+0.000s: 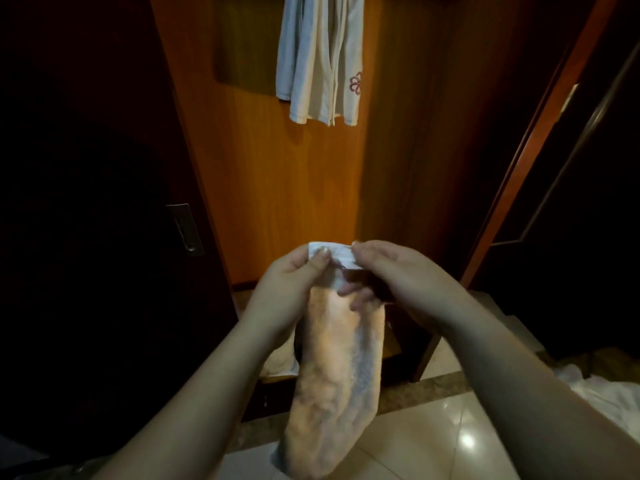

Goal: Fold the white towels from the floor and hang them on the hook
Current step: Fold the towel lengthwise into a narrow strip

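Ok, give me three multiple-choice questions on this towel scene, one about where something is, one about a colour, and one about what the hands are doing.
1. Where are the hanging towels?
A. On the floor
B. Against the wooden panel, above the hands
C. On the dark door

2. What colour is the flower emblem on them?
A. Pinkish red
B. Green
C. Black

3. How is the held towel gripped?
A. Left hand only
B. Right hand only
C. Both hands pinch its top edge

Answers: 1 B, they hang at the top of the frame against the wood. 2 A, the stitching shows pinkish red. 3 C, the left hand and right hand both pinch the top while the rest hangs down.
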`<action>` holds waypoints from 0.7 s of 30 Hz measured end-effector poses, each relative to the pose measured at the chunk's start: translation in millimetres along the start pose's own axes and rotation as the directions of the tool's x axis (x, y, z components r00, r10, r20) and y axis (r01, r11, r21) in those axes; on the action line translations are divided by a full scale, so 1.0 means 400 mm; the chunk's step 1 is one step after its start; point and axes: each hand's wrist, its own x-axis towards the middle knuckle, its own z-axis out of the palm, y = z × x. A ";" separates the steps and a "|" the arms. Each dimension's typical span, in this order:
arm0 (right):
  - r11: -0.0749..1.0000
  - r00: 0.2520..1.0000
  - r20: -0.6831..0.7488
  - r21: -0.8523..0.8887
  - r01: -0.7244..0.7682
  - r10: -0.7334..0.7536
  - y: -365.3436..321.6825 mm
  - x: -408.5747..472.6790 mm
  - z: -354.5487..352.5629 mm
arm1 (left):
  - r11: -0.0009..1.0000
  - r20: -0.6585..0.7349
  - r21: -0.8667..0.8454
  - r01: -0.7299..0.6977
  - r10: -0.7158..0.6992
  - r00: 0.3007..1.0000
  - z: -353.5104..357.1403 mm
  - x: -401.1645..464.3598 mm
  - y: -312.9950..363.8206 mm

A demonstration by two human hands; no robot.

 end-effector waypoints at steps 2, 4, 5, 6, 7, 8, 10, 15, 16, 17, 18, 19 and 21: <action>0.925 0.983 0.151 -0.377 -0.040 0.104 -0.011 0.009 -0.046 | 0.999 0.034 -0.028 0.031 -0.030 0.999 -0.026 0.007 0.015; 0.803 0.949 0.228 -0.594 -0.044 0.220 -0.014 0.018 -0.072 | 0.998 0.047 -0.030 0.052 -0.050 0.998 -0.046 0.012 0.028; 0.733 0.940 0.238 -0.680 -0.020 0.246 -0.014 0.023 -0.077 | 0.998 0.051 -0.009 0.059 -0.059 0.997 -0.053 0.015 0.032; 0.648 0.937 0.245 -0.761 0.027 0.249 -0.013 0.029 -0.078 | 0.998 0.064 0.014 0.065 -0.066 0.996 -0.059 0.017 0.035; 0.561 0.936 0.251 -0.824 0.072 0.248 -0.010 0.035 -0.077 | 0.997 0.076 0.027 0.067 -0.068 0.995 -0.065 0.017 0.037; 0.484 0.932 0.254 -0.869 0.102 0.259 -0.006 0.040 -0.078 | 0.998 0.080 0.022 0.063 -0.065 0.995 -0.073 0.018 0.041; 0.373 0.923 0.232 -0.922 0.108 0.306 0.009 0.045 -0.086 | 0.999 0.064 0.006 0.048 -0.048 0.997 -0.094 0.018 0.051; 0.258 0.966 0.143 -0.963 0.085 0.216 0.011 0.024 -0.152 | 0.999 0.007 0.044 -0.008 0.008 1.000 -0.161 0.020 0.071; 0.260 0.980 0.117 -0.963 0.072 0.159 -0.003 0.018 -0.172 | 0.996 0.005 0.085 -0.013 0.012 1.000 -0.170 0.018 0.070; 0.264 0.991 0.093 -0.962 0.064 0.098 -0.020 0.013 -0.189 | 0.993 0.001 0.115 -0.018 0.018 1.000 -0.178 0.016 0.070; 0.281 0.996 0.077 -0.958 0.062 0.042 -0.034 0.009 -0.203 | 0.992 -0.011 0.122 -0.022 0.024 1.000 -0.184 0.014 0.070; 0.323 0.997 0.070 -0.944 0.070 -0.010 -0.045 0.005 -0.210 | 0.993 -0.028 0.115 -0.024 0.028 0.999 -0.189 0.012 0.072; 0.464 0.993 0.051 -0.881 0.093 -0.103 -0.049 0.000 -0.206 | 0.994 -0.062 0.106 -0.037 0.044 0.997 -0.196 0.010 0.075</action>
